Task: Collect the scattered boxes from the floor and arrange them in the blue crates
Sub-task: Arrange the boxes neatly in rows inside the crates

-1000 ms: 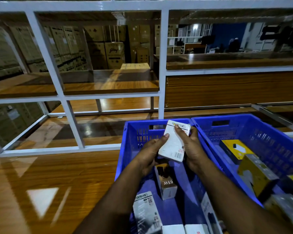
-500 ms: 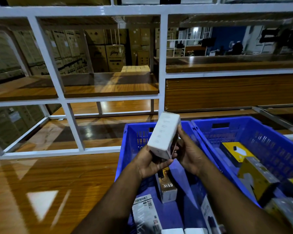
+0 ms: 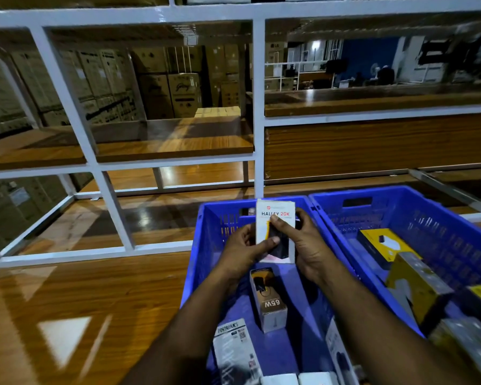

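Both hands hold a white box point(image 3: 275, 218) printed "HALLEY 20K" upright over the left blue crate point(image 3: 206, 226). My left hand point(image 3: 243, 250) grips its left edge with the thumb across the front. My right hand point(image 3: 303, 243) grips its right edge. Under it inside the crate lie a "65W" box point(image 3: 268, 304), a white Portronics box point(image 3: 235, 348) and more white boxes at the near end. The right blue crate point(image 3: 428, 218) holds yellow and black boxes point(image 3: 383, 245).
The crates sit on a glossy wooden surface point(image 3: 81, 301). A white metal rack frame point(image 3: 257, 107) with wooden shelves stands right behind them. Stacked cardboard cartons point(image 3: 178, 90) fill the dim background.
The white box was turned in my hands from its back and side until its printed front faces me. It stays above the left crate.
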`<action>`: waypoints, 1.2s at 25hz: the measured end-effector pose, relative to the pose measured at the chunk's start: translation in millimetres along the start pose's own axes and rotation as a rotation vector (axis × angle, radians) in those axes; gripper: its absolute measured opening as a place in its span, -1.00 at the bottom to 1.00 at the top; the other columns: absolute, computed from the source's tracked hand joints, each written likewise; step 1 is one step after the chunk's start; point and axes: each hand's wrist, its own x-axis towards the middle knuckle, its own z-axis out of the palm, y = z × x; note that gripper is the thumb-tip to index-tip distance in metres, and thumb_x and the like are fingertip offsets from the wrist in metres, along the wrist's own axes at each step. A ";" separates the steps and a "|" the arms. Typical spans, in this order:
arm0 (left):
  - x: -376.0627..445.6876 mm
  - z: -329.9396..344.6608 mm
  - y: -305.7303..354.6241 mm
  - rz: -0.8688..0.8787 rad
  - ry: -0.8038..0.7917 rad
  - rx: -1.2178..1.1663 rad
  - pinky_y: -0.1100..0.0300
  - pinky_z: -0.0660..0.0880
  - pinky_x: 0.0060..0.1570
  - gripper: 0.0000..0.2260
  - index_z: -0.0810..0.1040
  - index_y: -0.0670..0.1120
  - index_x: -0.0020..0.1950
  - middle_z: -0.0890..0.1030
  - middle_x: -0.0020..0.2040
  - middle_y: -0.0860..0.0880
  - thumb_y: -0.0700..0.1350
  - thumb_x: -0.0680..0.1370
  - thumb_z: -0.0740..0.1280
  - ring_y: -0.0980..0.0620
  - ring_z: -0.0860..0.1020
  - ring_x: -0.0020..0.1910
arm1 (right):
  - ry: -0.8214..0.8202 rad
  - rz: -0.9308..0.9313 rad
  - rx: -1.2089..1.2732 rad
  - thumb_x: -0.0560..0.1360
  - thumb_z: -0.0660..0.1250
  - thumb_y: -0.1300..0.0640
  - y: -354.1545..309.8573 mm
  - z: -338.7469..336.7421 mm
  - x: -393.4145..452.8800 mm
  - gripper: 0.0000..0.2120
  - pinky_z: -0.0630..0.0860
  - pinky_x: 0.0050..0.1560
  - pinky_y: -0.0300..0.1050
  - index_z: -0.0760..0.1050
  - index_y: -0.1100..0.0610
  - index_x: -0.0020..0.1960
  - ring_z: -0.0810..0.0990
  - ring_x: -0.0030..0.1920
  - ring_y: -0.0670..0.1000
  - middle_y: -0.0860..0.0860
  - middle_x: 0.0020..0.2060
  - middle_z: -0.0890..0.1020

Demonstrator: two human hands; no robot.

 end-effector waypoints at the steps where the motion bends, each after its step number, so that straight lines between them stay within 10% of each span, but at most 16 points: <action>1: -1.3 -0.8 0.3 0.001 0.006 -0.005 0.23 0.61 -0.05 -0.64 0.57 -0.13 0.25 0.69 0.15 -0.06 -0.27 0.47 0.49 -0.01 0.66 0.13 | -0.020 -0.003 -0.010 0.31 0.55 0.10 1.0 0.2 -0.1 -0.36 0.58 0.12 0.29 0.43 0.15 0.33 0.67 0.11 0.20 0.18 0.11 0.68; 13: 7.3 -8.5 -12.1 -0.031 0.041 0.140 0.15 0.59 0.10 -0.59 0.50 -0.04 0.26 0.64 0.22 -0.02 -0.22 0.46 0.51 0.03 0.61 0.18 | -0.036 0.029 -0.176 0.48 0.46 0.10 -0.7 -1.0 -3.2 -0.54 0.66 -0.01 -0.01 0.44 0.09 0.34 0.70 0.02 0.01 0.07 0.07 0.69; 21: 23.0 -1.9 -14.7 -0.081 0.350 0.287 0.09 0.52 0.07 -0.60 0.48 -0.20 0.27 0.58 0.12 -0.07 -0.32 0.47 0.48 -0.03 0.56 0.06 | 0.469 0.095 -0.026 0.64 0.18 -0.07 -1.3 -24.9 20.7 -0.75 0.48 -0.24 -0.10 0.41 0.11 0.00 0.52 -0.23 0.00 0.06 -0.20 0.56; 30: 84.1 -5.9 -62.4 -0.128 0.341 0.440 -0.07 0.55 0.21 -0.50 0.43 -0.26 0.30 0.58 0.27 -0.23 -0.39 0.40 0.50 -0.16 0.57 0.23 | 0.482 0.065 0.014 0.65 0.17 -0.06 5.5 -30.4 25.3 -0.77 0.46 -0.31 -0.11 0.41 0.10 -0.01 0.53 -0.27 0.04 0.10 -0.22 0.54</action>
